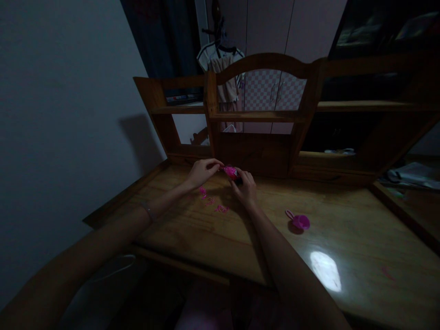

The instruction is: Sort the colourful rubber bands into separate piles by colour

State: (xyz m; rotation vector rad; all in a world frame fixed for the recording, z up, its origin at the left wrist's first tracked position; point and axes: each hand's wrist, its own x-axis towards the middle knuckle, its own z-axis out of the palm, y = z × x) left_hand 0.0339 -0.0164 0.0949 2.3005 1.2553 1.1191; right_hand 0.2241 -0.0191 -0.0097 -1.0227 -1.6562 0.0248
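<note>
A small, shiny, bright pink object (231, 172) with dark ends is up in front of me, over the far part of the wooden desk (192, 238); I cannot make out its kind. Closed around its right end is my right hand (245, 187). My left hand (203, 173) reaches in from the left, thumb and forefinger pinched at the dark left tip; what lies between them is too small to name. Below the hands, several thin pink pieces (222, 209) lie scattered on the desktop.
A small pink cup-shaped thing with a looped handle (301, 222) sits to the right of my right arm. Farther right is a thin pink strip (388, 273). A wooden shelf unit (257, 117) rises along the desk's back, and a pale wall (68, 114) stands left.
</note>
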